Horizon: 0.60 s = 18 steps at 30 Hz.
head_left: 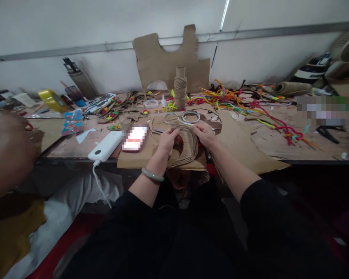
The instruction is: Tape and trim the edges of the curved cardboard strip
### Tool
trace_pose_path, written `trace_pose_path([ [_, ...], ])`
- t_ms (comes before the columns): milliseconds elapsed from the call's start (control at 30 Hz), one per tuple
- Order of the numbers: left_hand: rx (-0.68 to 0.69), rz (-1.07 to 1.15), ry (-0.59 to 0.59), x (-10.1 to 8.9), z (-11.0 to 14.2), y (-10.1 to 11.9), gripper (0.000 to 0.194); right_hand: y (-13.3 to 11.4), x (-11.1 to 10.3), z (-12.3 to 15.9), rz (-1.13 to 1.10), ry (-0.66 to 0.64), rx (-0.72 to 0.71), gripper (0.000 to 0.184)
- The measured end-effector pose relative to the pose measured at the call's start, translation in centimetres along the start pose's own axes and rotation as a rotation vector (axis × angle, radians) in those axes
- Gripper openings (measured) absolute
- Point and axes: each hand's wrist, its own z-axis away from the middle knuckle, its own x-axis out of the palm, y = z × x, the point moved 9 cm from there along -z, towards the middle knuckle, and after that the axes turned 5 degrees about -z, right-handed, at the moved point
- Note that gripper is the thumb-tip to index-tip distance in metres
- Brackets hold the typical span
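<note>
Several strands of brown jute cord (193,149) curve in a loop between my hands, above a piece of cardboard (139,158) at the table's front edge. My left hand (167,142), a pale green bangle on its wrist, pinches the cord at the loop's upper left. At the upper right, the fingers of my right hand (204,135) are closed on the same cord. Just beyond my fingers lie thin white rings (191,117). A spool of jute twine (180,90) stands upright behind them. What is under my palms is hidden.
Left of my hands lie a phone (134,138) and a white power bank (106,146) with a cable hanging over the edge. A co-worker's arm (10,151) reaches in at far left. Colourful cords (227,95) are heaped at the back right. Yellow tape (52,101) stands left.
</note>
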Motion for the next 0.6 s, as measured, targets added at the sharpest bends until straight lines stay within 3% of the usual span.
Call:
trace_pose_path([
  [200, 0.016, -0.016, -0.018, 0.2, 0.1, 0.1, 0.022, 0.6, 0.3, -0.1, -0.017, -0.02, 0.011, 0.038],
  [600, 0.107, -0.167, 0.026, -0.3, -0.5, 0.0, 0.027, -0.4, 0.3, -0.5, 0.162, -0.001, -0.013, 0.029],
])
